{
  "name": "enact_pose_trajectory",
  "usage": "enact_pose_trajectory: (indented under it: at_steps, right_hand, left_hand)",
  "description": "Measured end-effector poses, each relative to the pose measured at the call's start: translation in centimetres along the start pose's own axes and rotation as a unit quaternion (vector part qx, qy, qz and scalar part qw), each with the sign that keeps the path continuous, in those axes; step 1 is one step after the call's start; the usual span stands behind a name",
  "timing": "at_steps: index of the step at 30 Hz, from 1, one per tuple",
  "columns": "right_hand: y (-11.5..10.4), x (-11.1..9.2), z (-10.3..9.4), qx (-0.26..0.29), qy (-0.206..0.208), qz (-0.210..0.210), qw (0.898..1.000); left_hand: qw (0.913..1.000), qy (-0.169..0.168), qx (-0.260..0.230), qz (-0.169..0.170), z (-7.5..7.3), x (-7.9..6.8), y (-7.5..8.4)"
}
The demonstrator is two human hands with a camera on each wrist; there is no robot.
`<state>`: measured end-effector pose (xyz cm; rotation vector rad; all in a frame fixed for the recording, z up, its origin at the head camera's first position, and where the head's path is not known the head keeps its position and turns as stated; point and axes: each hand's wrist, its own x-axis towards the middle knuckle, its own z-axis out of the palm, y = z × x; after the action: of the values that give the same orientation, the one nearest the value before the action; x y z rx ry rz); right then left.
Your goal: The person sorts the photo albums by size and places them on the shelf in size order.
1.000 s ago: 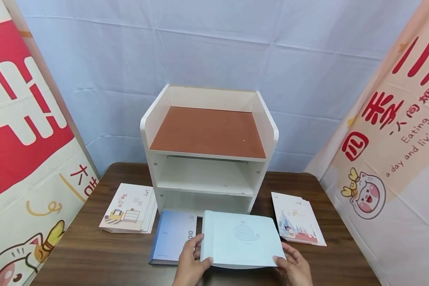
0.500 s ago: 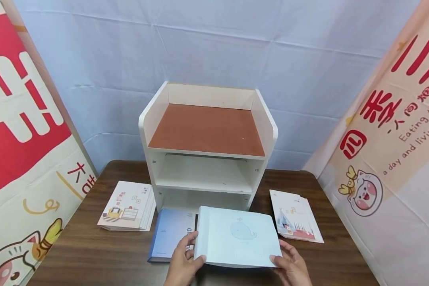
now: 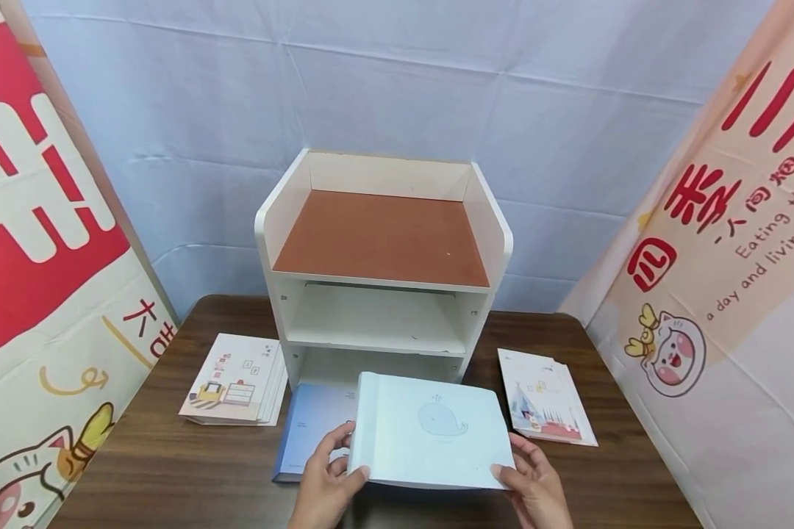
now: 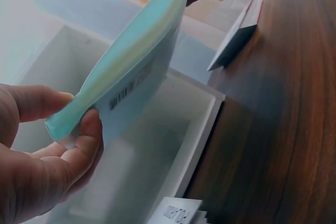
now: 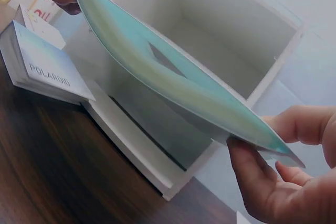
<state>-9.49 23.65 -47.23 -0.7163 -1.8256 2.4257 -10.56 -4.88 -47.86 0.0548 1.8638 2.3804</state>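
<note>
Both hands hold a light-blue book (image 3: 430, 459) with a whale drawn on its cover, up in front of the white shelf unit (image 3: 397, 354). My left hand (image 3: 326, 476) pinches its spine side near the lower corner, thumb on the cover. On the opposite edge, my right hand (image 3: 534, 481) grips the lower right corner, thumb on top and fingers beneath. The left wrist view shows a barcode on the back cover. Seen from the right wrist, the book (image 5: 173, 87) bows between the hands, above the table. It partly covers a blue book (image 3: 312, 426) marked POLAROID.
White books with a drawn room scene (image 3: 234, 378) lie stacked left of the shelf unit. To its right is another stack of white books (image 3: 545, 397). The unit has a brown top (image 3: 384, 239) and two compartments below, standing on a dark wooden table (image 3: 159, 470).
The hands have carried the whale book slightly left and up in the head view, its far edge now higher. It covers more of the blue POLAROID book. The stacks have stayed put.
</note>
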Motion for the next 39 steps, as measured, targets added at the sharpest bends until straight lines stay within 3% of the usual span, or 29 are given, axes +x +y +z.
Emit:
enact_pose_trajectory:
  at_steps: [10, 21, 30, 39]
  right_hand:
    - [-1.0, -0.9, 1.4, 0.016, -0.015, -0.015, 1.000]
    - [-2.3, -0.7, 2.6, -0.013, -0.035, -0.032, 0.999]
    - [-2.9, -0.6, 3.9, 0.006, -0.066, -0.076, 0.995]
    - [-4.2, -0.7, 4.5, 0.021, -0.092, -0.104, 0.990]
  left_hand:
    - [0.9992, 0.005, -0.028, 0.028, -0.7, -0.4, 1.0]
    - [0.9984, 0.018, -0.023, 0.049, -1.2, -0.5, 2.3]
    - [0.9961, 0.024, -0.028, 0.080, -1.6, -0.3, 3.0]
    - [0.9954, 0.029, -0.032, 0.085, -1.6, -0.3, 4.2]
